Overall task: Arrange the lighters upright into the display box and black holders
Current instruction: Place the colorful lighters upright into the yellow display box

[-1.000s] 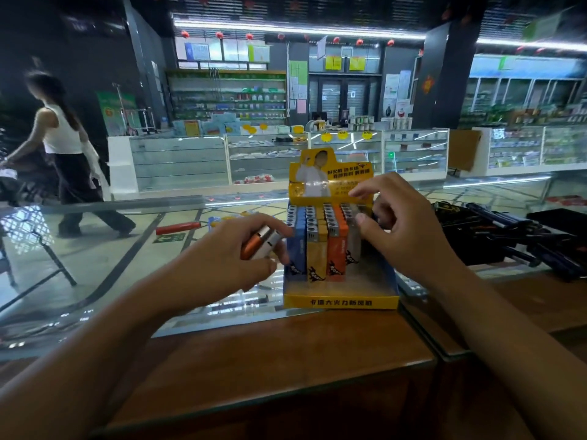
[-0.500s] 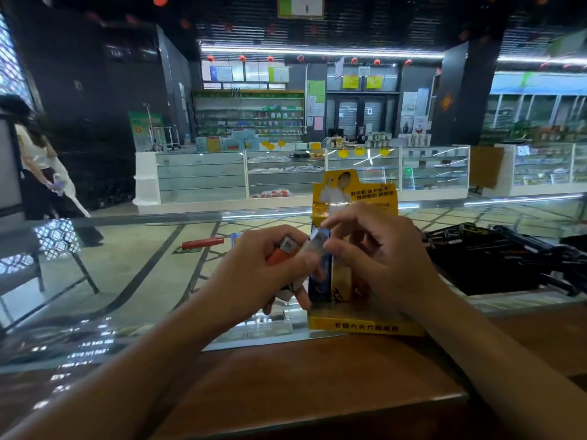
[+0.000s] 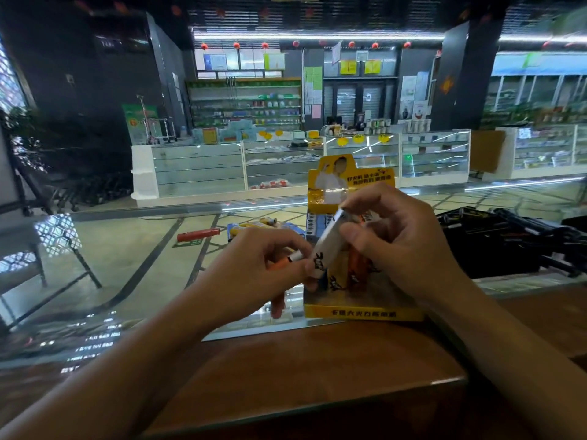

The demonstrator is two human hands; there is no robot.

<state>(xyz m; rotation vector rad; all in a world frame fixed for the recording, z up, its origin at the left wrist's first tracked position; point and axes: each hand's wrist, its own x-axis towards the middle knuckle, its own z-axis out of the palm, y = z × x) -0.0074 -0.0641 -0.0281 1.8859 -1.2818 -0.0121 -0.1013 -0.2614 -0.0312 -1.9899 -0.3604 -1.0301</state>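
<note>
A yellow display box [image 3: 362, 312] with several upright lighters stands on the glass counter in front of me. My right hand [image 3: 403, 249] pinches a white lighter [image 3: 327, 242], tilted, just before the box. My left hand [image 3: 254, 271] grips an orange lighter [image 3: 279, 265] and its fingertips touch the white lighter's lower end. A red lighter [image 3: 198, 235] and a few yellow ones [image 3: 254, 225] lie flat farther back on the glass. Black holders [image 3: 495, 242] sit to the right of the box.
A wooden counter top [image 3: 301, 376] runs along the near edge below the glass. Beyond the counter are glass showcases [image 3: 286, 166] and shop shelves. A chair or stool frame [image 3: 41, 249] shows through the glass at left.
My right hand has drawn the white lighter out of my left hand's grip and lifted it toward the box. The head view tilted up; the passer-by at left is out of view.
</note>
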